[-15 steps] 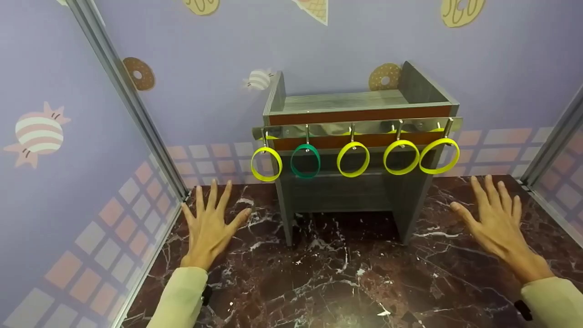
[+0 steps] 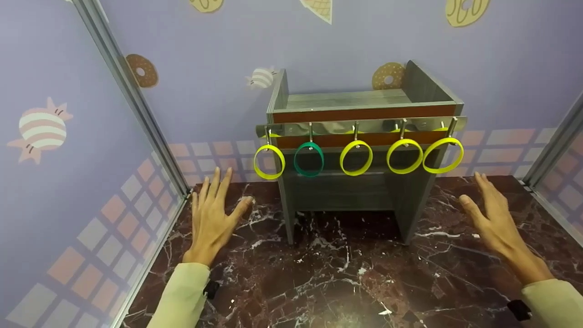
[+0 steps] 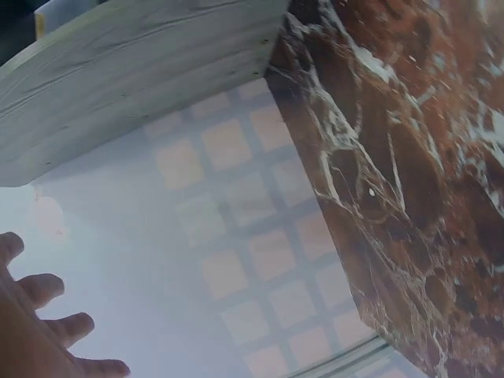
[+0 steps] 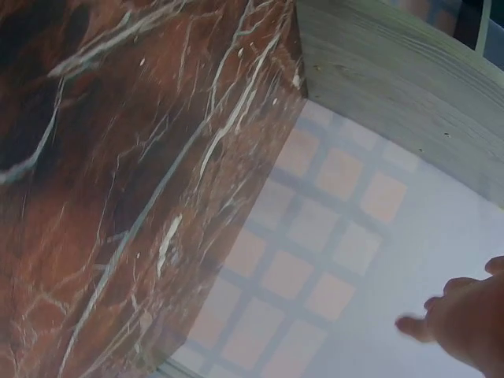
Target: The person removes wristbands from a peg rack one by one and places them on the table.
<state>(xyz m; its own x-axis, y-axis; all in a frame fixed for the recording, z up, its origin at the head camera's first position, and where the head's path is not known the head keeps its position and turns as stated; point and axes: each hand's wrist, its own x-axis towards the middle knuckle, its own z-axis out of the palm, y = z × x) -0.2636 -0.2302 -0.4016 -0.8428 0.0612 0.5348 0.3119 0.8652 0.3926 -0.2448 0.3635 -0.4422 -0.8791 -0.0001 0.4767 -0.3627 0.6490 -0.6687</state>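
Note:
Several yellow rings, such as the leftmost yellow ring (image 2: 256, 163), and one green ring (image 2: 296, 159) hang from hooks on a metal rail (image 2: 334, 127). The rail runs across the front of a grey wooden stand (image 2: 291, 200). To the left of the stand my left hand (image 2: 212, 223) hovers with fingers extended and thumb apart, holding nothing. On the right side my right hand (image 2: 498, 223) is likewise raised, its fingers extended and overlapping from this angle, with nothing in it. Both hands are apart from the rings and stand.
A dark red marbled tabletop (image 2: 328, 282) lies beneath, with white veins. Purple wall panels (image 2: 218, 109) with sweets and tiles stand behind and at both sides, joined by metal corner posts (image 2: 132, 100). The stand's side panel (image 3: 142, 71) shows in the left wrist view.
Both hands have turned slightly and their fingers have drawn closer together in view. The head view has shifted a little; the rings still hang on their hooks.

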